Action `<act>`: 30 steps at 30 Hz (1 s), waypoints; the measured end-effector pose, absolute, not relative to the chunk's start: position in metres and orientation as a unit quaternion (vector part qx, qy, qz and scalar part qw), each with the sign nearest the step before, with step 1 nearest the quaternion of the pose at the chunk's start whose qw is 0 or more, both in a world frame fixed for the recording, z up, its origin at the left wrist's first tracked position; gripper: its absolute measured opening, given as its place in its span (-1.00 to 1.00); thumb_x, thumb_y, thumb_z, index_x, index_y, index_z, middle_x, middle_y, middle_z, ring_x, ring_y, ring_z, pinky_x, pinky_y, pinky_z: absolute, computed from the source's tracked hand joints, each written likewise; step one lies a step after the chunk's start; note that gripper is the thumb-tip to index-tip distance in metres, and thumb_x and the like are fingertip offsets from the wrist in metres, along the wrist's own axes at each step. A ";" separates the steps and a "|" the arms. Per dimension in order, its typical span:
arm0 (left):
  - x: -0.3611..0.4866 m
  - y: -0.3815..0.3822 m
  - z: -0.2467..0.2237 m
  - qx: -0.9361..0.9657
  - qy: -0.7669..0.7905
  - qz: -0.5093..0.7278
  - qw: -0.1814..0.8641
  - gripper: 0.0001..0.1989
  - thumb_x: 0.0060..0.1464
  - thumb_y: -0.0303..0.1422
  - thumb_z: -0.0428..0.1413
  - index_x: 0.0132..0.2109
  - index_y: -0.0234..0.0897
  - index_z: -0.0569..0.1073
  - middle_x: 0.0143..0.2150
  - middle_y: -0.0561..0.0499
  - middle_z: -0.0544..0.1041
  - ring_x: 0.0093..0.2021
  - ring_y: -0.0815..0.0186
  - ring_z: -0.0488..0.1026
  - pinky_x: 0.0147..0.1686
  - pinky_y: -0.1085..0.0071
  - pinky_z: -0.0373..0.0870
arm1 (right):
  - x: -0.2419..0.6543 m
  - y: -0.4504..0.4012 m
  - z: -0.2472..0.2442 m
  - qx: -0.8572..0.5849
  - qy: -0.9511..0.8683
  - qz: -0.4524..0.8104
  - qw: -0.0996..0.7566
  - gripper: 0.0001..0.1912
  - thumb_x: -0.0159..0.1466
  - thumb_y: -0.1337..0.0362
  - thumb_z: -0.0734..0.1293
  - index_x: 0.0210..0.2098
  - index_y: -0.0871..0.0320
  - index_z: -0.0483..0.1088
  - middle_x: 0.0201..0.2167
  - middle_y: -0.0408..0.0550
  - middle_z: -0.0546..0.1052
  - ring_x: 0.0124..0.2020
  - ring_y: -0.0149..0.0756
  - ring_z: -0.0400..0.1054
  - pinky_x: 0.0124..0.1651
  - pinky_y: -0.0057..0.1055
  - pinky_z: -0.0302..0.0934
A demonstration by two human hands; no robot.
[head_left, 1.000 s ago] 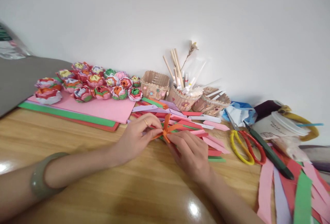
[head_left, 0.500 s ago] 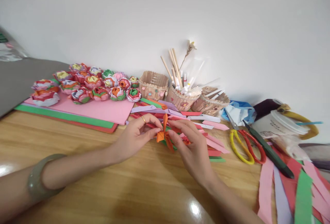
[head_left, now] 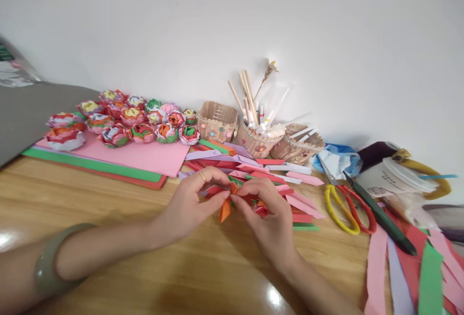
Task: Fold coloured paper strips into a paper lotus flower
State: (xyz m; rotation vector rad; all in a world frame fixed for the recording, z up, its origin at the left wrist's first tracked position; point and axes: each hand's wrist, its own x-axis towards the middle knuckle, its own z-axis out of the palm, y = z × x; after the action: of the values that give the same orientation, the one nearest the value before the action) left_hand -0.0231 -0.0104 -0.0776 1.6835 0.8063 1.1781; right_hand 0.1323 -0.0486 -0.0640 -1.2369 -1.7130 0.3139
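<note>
Between my two hands is a small piece of folded orange paper [head_left: 225,209], with one pointed flap hanging down toward the table. My left hand [head_left: 194,204], with a ring on one finger, pinches it from the left between thumb and forefinger. From the right, my right hand [head_left: 270,213] pinches the same paper, its fingertips almost meeting the left ones. Part of the paper is hidden behind the fingers. Just behind the hands lies a loose pile of folded paper strips [head_left: 300,204] in pink, red, lilac, green and white.
Several paper flowers [head_left: 141,132] stand on pink sheets [head_left: 159,158] at the left. Three decorated baskets [head_left: 217,124] line the wall, one holding sticks and pens. At right lie yellow-and-red-handled scissors [head_left: 342,208], a dark green cutter [head_left: 384,218], a white tub [head_left: 395,179] and paper strips [head_left: 429,276].
My fingertips have drawn together over the middle of the orange paper. Its upright flap no longer shows, and another flap now points down. The view has shifted slightly.
</note>
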 end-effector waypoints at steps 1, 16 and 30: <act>-0.024 -0.010 -0.078 0.686 0.318 0.485 0.440 -0.91 0.01 -0.51 0.10 -0.28 -0.28 0.43 -0.31 0.00 0.53 -0.28 0.35 0.49 -0.26 0.44 0.47 | 0.132 -0.049 -0.064 -0.501 -0.704 0.117 0.489 -0.90 0.15 0.42 0.36 -0.41 0.11 0.37 -0.44 -0.12 0.48 -0.37 -0.30 0.37 -0.31 -0.36 0.27; -0.028 -0.006 -0.078 0.770 0.185 0.543 0.281 -0.96 0.10 -0.49 0.10 -0.27 -0.28 0.41 -0.36 -0.01 0.48 -0.33 0.38 0.47 -0.33 0.49 0.43 | 0.135 -0.053 -0.064 -0.417 -0.744 0.073 0.516 -0.82 0.16 0.47 0.34 -0.28 0.09 0.36 -0.39 -0.10 0.50 -0.31 -0.28 0.39 -0.27 -0.33 0.32; -0.029 -0.007 -0.077 0.785 0.203 0.536 0.235 -0.92 0.06 -0.53 0.12 -0.29 -0.28 0.41 -0.37 -0.02 0.52 -0.33 0.37 0.50 -0.31 0.48 0.46 | 0.138 -0.051 -0.067 -0.398 -0.751 0.087 0.520 -0.78 0.15 0.54 0.32 -0.31 0.10 0.34 -0.39 -0.09 0.50 -0.30 -0.28 0.41 -0.25 -0.29 0.34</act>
State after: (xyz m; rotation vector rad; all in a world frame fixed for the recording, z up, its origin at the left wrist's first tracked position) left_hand -0.0286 -0.0067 -0.0775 2.1545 0.5579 1.4712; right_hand 0.1377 -0.0510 -0.0671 -0.9531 -1.8004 0.2076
